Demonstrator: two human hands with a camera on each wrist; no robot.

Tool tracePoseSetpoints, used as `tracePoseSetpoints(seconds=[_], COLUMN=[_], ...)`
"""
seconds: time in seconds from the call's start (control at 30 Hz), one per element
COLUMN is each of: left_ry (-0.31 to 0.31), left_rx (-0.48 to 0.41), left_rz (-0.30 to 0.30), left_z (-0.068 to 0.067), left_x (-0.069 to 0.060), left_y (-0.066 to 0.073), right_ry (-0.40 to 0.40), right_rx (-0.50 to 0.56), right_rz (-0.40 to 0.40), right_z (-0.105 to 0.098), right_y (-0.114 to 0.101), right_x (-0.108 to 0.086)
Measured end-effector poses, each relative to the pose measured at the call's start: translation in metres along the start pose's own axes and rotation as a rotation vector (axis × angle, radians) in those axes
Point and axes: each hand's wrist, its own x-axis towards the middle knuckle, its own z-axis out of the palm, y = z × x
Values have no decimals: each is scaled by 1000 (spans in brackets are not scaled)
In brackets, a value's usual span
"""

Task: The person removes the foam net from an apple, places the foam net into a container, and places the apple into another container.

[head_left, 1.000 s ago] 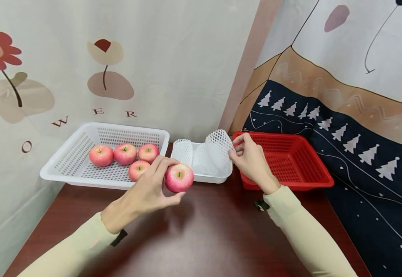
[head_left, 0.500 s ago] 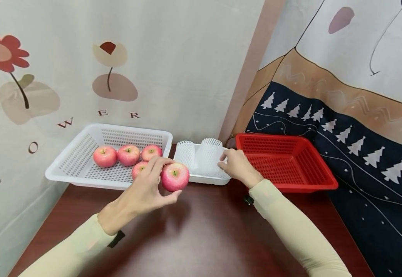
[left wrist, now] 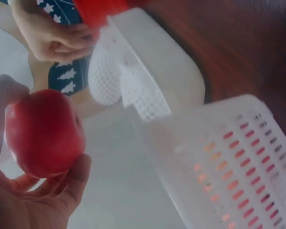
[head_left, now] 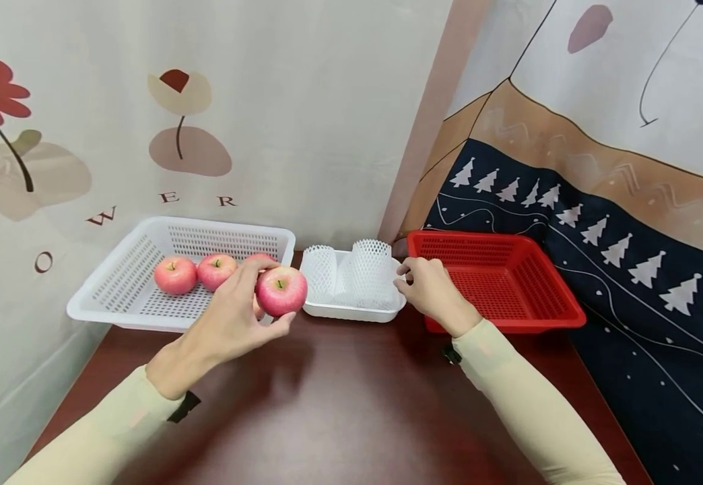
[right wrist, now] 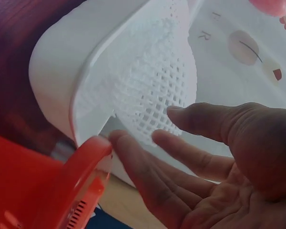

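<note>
In the head view my left hand [head_left: 219,323] grips a red apple [head_left: 281,291] between thumb and fingers, above the table just in front of the white basket [head_left: 109,316]. The left wrist view shows the same apple [left wrist: 45,133] from the side. A small white tray [head_left: 351,313] contains several white foam net sleeves [head_left: 372,273], some standing up above its rim. By the tray's right edge is my right hand [head_left: 433,293], its fingers loosely bent with nothing between them. In the right wrist view, its thumb and fingertips are close to a net sleeve [right wrist: 157,90]; contact is unclear.
Several apples [head_left: 176,275] lie in the white basket at left, partly hidden by my left hand. A red basket [head_left: 560,316] stands right of the tray. The dark wooden table [head_left: 351,404] stretches in front. A printed curtain [head_left: 315,121] hangs behind.
My right hand has let go of the net sleeve it was lifting, and the sleeve now stands in the tray. My left hand has shifted slightly left with the apple.
</note>
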Motion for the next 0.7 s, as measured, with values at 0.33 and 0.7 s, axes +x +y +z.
tracePoseSetpoints(seconds=[0.33, 0.7], left_ry=[-98, -434], left_rx=[62, 202], left_rz=[-140, -324], left_z=[-20, -55], left_x=[12, 34], left_y=[-23, -62], right_ry=[34, 43], right_rx=[58, 43], right_rz=[-107, -215], right_z=[-12, -34], right_y=[11, 34], right_x=[-13, -25])
